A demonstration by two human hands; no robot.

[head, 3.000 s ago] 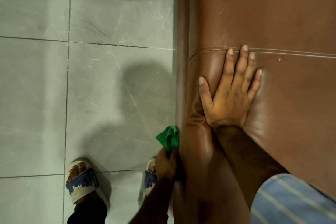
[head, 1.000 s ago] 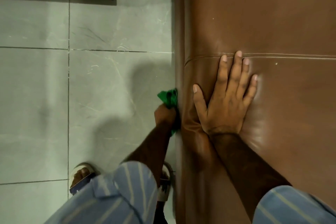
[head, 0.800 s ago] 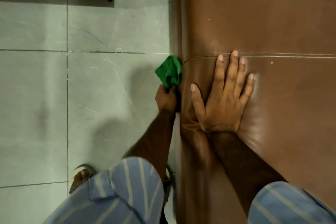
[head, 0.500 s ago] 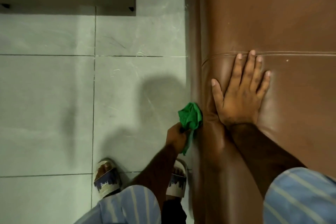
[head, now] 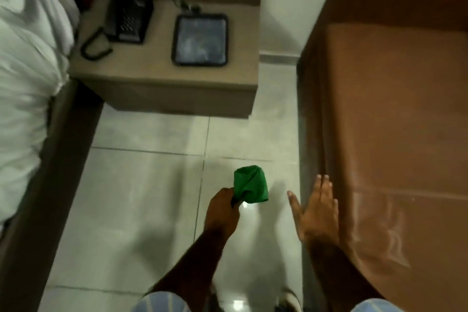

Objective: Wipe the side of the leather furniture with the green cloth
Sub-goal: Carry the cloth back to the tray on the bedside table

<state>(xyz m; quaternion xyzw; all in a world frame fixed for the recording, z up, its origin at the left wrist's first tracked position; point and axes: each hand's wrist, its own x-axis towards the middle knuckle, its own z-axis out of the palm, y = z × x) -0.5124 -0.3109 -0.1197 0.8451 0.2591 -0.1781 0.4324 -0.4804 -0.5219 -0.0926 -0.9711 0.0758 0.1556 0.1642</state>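
The brown leather furniture (head: 395,134) fills the right side of the head view, its side panel (head: 310,119) dropping to the floor. My left hand (head: 222,213) grips the bunched green cloth (head: 250,184) in the air over the floor tiles, well apart from the leather side. My right hand (head: 316,210) is flat with fingers spread, at the upper edge of the furniture's side; whether it touches the leather I cannot tell.
A beige bedside cabinet (head: 162,83) stands ahead, carrying a black telephone (head: 126,20) and a black tray (head: 200,39). A bed with white linen (head: 22,71) and a dark frame runs along the left. Pale floor tiles (head: 141,197) lie between.
The view has lifted and pulled back. My left hand took the cloth off the leather side and out over the floor. My right hand slid off the top surface to its edge.
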